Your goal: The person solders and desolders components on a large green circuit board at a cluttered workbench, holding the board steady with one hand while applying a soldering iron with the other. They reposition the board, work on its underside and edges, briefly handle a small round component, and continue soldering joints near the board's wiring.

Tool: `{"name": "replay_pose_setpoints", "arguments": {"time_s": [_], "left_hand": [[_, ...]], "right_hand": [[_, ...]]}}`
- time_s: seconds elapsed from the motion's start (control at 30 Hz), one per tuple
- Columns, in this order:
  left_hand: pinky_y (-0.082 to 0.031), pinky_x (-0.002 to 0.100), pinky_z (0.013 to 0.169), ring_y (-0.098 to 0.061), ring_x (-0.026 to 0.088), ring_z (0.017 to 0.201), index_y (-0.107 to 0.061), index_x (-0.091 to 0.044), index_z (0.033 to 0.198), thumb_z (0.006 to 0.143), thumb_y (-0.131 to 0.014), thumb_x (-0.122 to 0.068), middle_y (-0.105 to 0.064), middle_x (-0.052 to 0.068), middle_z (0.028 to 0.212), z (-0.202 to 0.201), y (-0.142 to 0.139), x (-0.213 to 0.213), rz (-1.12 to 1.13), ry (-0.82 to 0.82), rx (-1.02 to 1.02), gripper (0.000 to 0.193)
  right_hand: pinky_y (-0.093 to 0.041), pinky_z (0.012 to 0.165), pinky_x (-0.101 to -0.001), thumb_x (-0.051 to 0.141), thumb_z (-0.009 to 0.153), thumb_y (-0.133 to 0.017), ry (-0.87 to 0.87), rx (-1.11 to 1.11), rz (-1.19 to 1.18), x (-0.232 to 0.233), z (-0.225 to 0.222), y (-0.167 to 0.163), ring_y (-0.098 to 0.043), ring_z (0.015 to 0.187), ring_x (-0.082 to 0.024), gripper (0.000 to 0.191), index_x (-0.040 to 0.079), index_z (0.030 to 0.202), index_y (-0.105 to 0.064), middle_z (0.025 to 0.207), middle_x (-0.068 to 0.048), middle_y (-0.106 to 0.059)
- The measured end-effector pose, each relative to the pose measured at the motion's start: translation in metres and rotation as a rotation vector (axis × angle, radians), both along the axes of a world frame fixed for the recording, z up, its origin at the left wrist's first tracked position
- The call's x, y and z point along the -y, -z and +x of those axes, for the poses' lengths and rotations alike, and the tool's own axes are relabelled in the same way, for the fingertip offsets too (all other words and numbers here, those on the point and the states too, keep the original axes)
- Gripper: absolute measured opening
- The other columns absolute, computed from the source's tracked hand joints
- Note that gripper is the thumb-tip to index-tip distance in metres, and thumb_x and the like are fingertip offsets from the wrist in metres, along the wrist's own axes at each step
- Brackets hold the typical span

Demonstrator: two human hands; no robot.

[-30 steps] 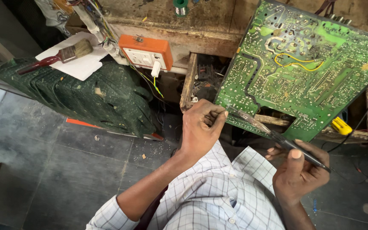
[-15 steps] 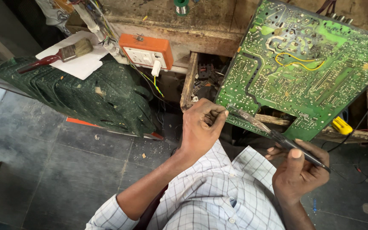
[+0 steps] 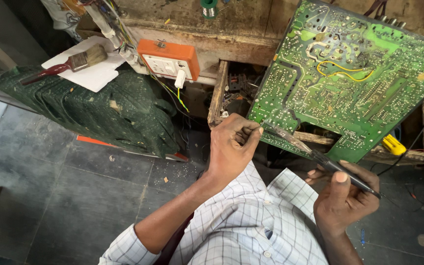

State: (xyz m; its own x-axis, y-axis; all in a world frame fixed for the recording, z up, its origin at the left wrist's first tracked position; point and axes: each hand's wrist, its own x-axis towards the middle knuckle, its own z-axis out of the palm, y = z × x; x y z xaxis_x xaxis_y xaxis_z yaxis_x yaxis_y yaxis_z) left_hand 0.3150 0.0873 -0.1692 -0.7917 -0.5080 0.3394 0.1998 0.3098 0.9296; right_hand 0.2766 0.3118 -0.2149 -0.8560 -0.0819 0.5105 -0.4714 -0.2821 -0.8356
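A large green circuit board (image 3: pixel 349 83) leans tilted at the upper right, solder side facing me, with yellow wires on it. My right hand (image 3: pixel 345 196) grips a thin dark soldering iron (image 3: pixel 320 158) like a pen, its tip reaching the board's lower left corner. My left hand (image 3: pixel 231 145) is closed at that same corner, fingers pinched next to the iron's tip; I cannot tell what is between them.
An orange and white socket box (image 3: pixel 169 60) with a plug sits on the wooden bench edge. A stack of dark green boards (image 3: pixel 99 108) stands at left, with white paper and a brush (image 3: pixel 72 63) on top. A yellow tool (image 3: pixel 393 145) lies under the board. Grey tiled floor (image 3: pixel 74 196) below.
Both hands stay at the board's lower left corner, with only slight shifts. The iron's tip remains at the same spot.
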Motion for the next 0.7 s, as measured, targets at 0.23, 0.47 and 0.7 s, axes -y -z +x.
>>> {"name": "replay_pose_setpoints", "arguments": {"time_s": [0.23,0.47,0.7], "left_hand": [[-0.052,0.022,0.058,-0.064,0.007,0.067,-0.073,0.0,0.093,0.093,-0.076,-0.003,-0.067,0.004,0.086,-0.0001,-0.0003,0.0004,-0.005,-0.003,0.002,0.005],[-0.052,0.022,0.059,-0.065,0.007,0.067,-0.072,0.0,0.092,0.092,-0.076,-0.003,-0.067,0.004,0.085,0.0002,-0.0019,0.0002,-0.014,-0.005,-0.013,0.004],[-0.052,0.023,0.058,-0.065,0.007,0.067,-0.072,0.0,0.092,0.092,-0.076,-0.003,-0.066,0.004,0.084,0.0004,-0.0012,-0.001,0.001,-0.007,-0.014,0.004]], "right_hand": [[-0.068,0.071,-0.0386,0.012,0.116,-0.061,0.021,-0.012,0.009,0.0013,0.0009,-0.0003,-0.074,0.083,-0.027,0.023,-0.008,0.124,-0.052,0.098,-0.026,-0.067],[-0.068,0.069,-0.0384,0.011,0.115,-0.06,0.016,-0.007,0.015,0.0021,0.0005,-0.0038,-0.074,0.083,-0.027,0.022,-0.008,0.123,-0.052,0.097,-0.025,-0.066],[-0.067,0.068,-0.0387,0.012,0.116,-0.06,0.011,0.007,0.001,0.0019,0.0018,-0.0045,-0.074,0.083,-0.028,0.023,-0.008,0.124,-0.052,0.098,-0.026,-0.066]]}}
